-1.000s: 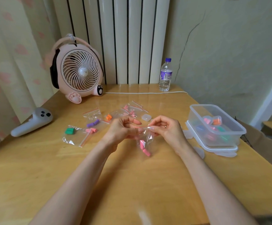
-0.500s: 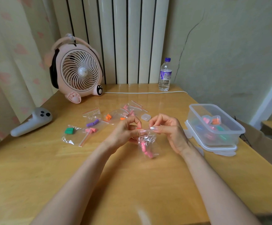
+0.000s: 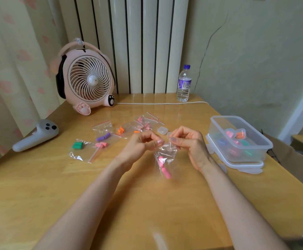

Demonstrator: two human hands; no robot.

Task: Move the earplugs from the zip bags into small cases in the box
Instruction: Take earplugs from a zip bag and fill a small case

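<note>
1. Head view, the step: you're working on the mouth of one zip bag (image 3: 167, 156), so I'm reading this as the opening step. I can't tell if the seal is apart yet.
2. Same view, the goods: the pink earplugs (image 3: 163, 165) are sitting in the bag's lower half, which is hanging just above the table (image 3: 147, 204).
3. Grip: your left hand (image 3: 139, 143) is pinching the bag's top edge on one side between thumb and fingertips, and your right hand (image 3: 188, 141) is doing the same on the other side. Both are closed tight on the plastic and nothing else.
4. Pose: both forearms are reaching in from the bottom of the view, wrists lifted off the wood, hands nearly meeting over the bag.
5. Next move, my guess: you're going to need a gentle pull apart, then one hand free to fish the plugs out. A small case (image 3: 162, 130) is lying just behind your hands.
6. The box (image 3: 219, 134) is sitting on your right holding filled cases, and more bags (image 3: 102, 126) are waiting on the left.
</note>
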